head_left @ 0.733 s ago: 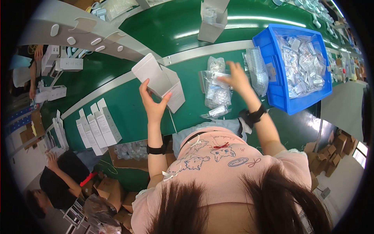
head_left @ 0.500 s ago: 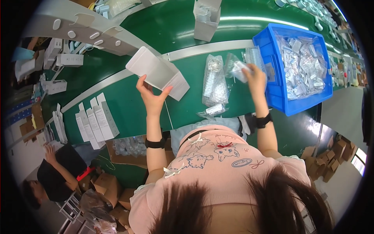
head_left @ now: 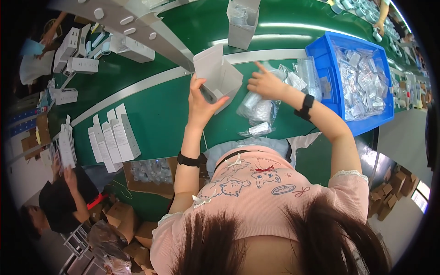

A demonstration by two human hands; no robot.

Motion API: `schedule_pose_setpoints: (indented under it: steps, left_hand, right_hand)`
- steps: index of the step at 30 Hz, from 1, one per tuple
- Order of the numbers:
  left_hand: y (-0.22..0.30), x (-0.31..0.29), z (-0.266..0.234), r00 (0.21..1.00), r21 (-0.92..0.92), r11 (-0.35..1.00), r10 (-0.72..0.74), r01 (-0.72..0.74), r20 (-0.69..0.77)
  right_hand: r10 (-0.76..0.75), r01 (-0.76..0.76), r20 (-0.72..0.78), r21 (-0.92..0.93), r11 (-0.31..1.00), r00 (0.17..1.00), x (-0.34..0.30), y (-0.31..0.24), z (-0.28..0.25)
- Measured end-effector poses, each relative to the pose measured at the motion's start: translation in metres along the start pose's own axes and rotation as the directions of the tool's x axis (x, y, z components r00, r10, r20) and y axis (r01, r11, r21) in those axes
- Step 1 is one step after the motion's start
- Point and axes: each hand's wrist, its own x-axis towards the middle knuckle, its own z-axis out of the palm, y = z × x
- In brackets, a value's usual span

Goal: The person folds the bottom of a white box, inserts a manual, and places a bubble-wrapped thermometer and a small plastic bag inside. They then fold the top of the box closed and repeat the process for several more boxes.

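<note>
My left hand [head_left: 204,104] grips an open white carton [head_left: 228,85], thumb and fingers on its near side. The carton is tilted, its flap raised and its mouth facing me. To its right, my right hand [head_left: 268,84] is over the far end of clear bubble-wrap pouches [head_left: 262,111], index finger stretched out, other fingers bent but apart. Its thumb is hidden, and contact with the pouches cannot be made out. The pouches' left part is blurred. A small clear packet with a white item [head_left: 260,129] lies at their near end. Another clear packet [head_left: 295,80] lies beside my right wrist.
A blue bin [head_left: 326,87] full of clear packets stands at right, bubble wrap [head_left: 308,75] against it. Several white cartons [head_left: 120,140] stand at left. Another open carton [head_left: 242,34] stands beyond the metal rail [head_left: 261,55]. A co-worker [head_left: 64,197] is at lower left.
My left hand has moved right with the carton, which has turned. My right hand has let go of the small clear packet and swung left over the bubble-wrap pouches.
</note>
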Motion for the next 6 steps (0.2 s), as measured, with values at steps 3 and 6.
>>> schedule_pose_setpoints:
  steps: [3,6]
  left_hand:
    - [-0.002,-0.005,-0.005,0.999,-0.024,1.000,-0.018,0.017,-0.040]
    - [-0.006,-0.007,-0.008,0.996,-0.037,0.998,-0.060,0.057,-0.069]
  right_hand:
    - [0.399,-0.289,-0.095,0.541,0.790,0.912,-0.022,0.003,-0.007]
    - [0.729,-0.037,-0.213,0.950,0.310,0.651,-0.042,0.000,-0.013]
